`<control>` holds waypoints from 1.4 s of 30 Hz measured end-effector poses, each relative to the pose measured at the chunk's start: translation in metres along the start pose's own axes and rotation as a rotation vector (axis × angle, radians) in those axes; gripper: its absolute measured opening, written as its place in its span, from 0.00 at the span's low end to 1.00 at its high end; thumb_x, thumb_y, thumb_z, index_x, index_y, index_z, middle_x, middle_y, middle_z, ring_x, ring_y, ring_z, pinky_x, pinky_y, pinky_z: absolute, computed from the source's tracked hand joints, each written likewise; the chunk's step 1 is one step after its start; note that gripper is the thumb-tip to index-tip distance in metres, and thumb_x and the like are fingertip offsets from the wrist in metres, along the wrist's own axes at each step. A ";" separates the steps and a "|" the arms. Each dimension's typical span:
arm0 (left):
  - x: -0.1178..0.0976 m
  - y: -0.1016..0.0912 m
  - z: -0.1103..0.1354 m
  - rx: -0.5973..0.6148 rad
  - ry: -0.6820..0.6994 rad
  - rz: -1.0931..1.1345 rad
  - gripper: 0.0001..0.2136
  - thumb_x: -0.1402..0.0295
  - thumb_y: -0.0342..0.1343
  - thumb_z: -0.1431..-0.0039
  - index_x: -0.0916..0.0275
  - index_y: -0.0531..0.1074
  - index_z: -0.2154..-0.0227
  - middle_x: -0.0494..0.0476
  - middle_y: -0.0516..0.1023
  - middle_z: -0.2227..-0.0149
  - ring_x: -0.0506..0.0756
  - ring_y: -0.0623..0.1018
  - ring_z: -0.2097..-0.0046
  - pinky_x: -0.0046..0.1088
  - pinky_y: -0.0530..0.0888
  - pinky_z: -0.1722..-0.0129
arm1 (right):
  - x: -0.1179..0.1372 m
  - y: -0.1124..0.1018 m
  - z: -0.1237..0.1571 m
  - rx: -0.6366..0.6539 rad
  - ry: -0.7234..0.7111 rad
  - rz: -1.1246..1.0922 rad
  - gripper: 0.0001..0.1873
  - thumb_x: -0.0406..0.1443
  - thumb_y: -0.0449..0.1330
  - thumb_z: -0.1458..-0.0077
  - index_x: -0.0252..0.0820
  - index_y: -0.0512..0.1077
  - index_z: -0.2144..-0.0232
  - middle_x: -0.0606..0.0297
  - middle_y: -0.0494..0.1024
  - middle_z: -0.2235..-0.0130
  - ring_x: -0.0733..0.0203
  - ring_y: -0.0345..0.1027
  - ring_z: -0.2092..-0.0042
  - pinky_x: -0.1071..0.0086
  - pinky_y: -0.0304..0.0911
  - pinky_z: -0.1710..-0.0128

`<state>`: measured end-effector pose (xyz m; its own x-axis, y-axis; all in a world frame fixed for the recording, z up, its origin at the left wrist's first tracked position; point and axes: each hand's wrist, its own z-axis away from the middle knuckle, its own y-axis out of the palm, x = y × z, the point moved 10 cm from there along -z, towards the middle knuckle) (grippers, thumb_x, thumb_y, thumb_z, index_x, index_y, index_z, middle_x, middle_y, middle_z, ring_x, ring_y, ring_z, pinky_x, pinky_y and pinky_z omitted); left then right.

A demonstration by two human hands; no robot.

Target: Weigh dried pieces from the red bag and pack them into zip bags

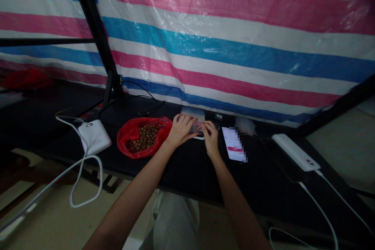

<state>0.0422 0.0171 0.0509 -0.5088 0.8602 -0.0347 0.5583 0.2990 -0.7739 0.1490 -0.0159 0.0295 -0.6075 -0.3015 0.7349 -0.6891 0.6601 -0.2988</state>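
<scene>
My left hand (182, 128) reaches over a flat grey device (197, 112) near the back of the black table, its thumb and fingers around a small clear plastic piece (197, 125) with a pinkish tint. From the other side, my right hand (210, 136) pinches the edge of that same piece, its fingertips together. What kind of thing it is, I cannot make out. A white edge shows beneath the hands. Left of my left hand, a red plastic bag (121, 142) lies open, with many small brownish metal parts, perhaps screws (146, 137), inside.
A lit phone (233, 144) lies right of my hands, with clear plastic (245, 125) behind it. Farther right, a white power bank (295, 152) with cables rests by a dark phone (281, 160). Another white power bank (94, 136) sits left. Striped sheeting (222, 54) hangs behind.
</scene>
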 end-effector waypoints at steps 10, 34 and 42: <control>-0.001 0.007 -0.002 0.044 -0.001 0.000 0.18 0.57 0.47 0.45 0.62 0.64 0.55 0.58 0.69 0.59 0.57 0.66 0.55 0.37 0.58 0.52 | -0.012 0.013 0.005 0.020 0.069 -0.107 0.09 0.40 0.58 0.53 0.40 0.73 0.75 0.65 0.72 0.73 0.64 0.62 0.71 0.71 0.58 0.70; 0.033 0.072 -0.097 0.246 0.046 0.113 0.24 0.49 0.49 0.51 0.62 0.67 0.58 0.59 0.70 0.57 0.59 0.67 0.54 0.37 0.61 0.55 | -0.023 -0.036 0.001 -0.093 0.071 0.884 0.22 0.30 0.51 0.51 0.38 0.59 0.51 0.51 0.63 0.49 0.51 0.53 0.48 0.60 0.48 0.54; 0.042 0.078 -0.085 0.310 0.025 0.215 0.25 0.49 0.49 0.51 0.61 0.65 0.55 0.59 0.69 0.54 0.60 0.66 0.52 0.36 0.62 0.55 | -0.030 -0.030 0.002 -0.018 0.122 0.917 0.17 0.31 0.52 0.50 0.41 0.63 0.55 0.54 0.70 0.59 0.50 0.60 0.56 0.59 0.47 0.58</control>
<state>0.1202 0.1120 0.0425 -0.3838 0.9004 -0.2047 0.4239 -0.0251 -0.9054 0.1868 -0.0276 0.0155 -0.8657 0.4183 0.2750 0.0476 0.6157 -0.7866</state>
